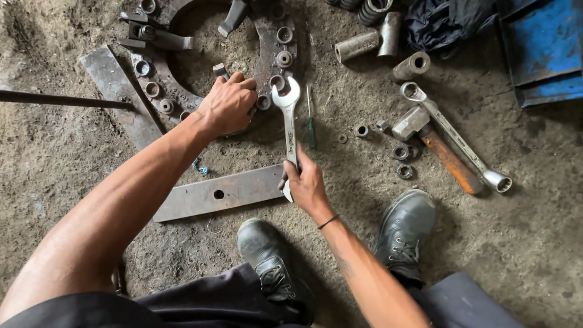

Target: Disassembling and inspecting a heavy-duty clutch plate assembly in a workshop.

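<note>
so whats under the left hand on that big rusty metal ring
The left hand is closed over the lower edge of the rusty metal ring, beside the open-ended silver spanner that the right hand holds. Whatever sits beneath the palm and fingers is covered.

Likely a workshop: dirt floor (91, 164), hammer (434, 146).

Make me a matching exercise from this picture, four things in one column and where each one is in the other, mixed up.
Things:
1. open-ended spanner
2. green-handled screwdriver
3. hammer
4. left hand

Places:
A. lying on the dirt just right of the spanner
B. resting on the rusty ring-shaped plate
C. held at its lower end by the right hand
D. on the ground to the right, beside a long ring spanner

Pairs: 1-C, 2-A, 3-D, 4-B
</note>
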